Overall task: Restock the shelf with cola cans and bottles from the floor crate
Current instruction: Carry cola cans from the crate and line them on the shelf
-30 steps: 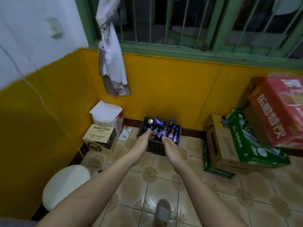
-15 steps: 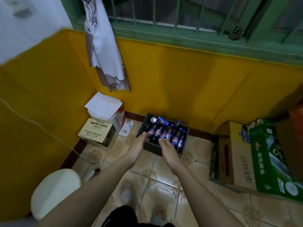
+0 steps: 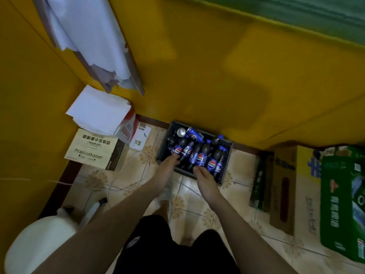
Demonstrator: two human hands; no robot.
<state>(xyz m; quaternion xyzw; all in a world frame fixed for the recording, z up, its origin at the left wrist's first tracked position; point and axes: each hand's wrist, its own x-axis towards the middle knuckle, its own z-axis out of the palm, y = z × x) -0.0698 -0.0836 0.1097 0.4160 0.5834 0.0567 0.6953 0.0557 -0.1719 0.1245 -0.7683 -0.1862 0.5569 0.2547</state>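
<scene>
Crate [image 3: 225,155]: dark plastic, on the tiled floor at centre frame, its far side against the yellow wall [image 3: 197,66].

Bottles [image 3: 200,157]: several cola bottles with blue labels, lying packed side by side in the crate, caps toward the wall.

Cans: one blue can [image 3: 194,134] on its side at the crate's far edge; a second can [image 3: 181,132] upright just left of it, silver top showing.

My left hand [image 3: 166,169]: reaching over the crate's near left corner, fingertips touching the leftmost bottle. The fingers look fairly straight, not closed round anything, though the blur leaves this unsure.

My right hand [image 3: 205,177]: over the crate's near rim, right of the left hand, fingers loosely bent and pointing at the bottles. It holds nothing that I can see.

Beer box [image 3: 92,149]: tan carton printed "Franziskaner", left of the crate.

Red-and-white box [image 3: 128,127]: behind the beer box, white paper [image 3: 98,113] stacked on top.

Green carton [image 3: 341,204]: right edge of the frame; brown cartons [image 3: 284,186] between it and the crate.

White stool [image 3: 39,248]: lower left corner.

Cloth [image 3: 88,40]: white, hanging at upper left.

My black shorts [image 3: 169,250]: bottom centre.
</scene>
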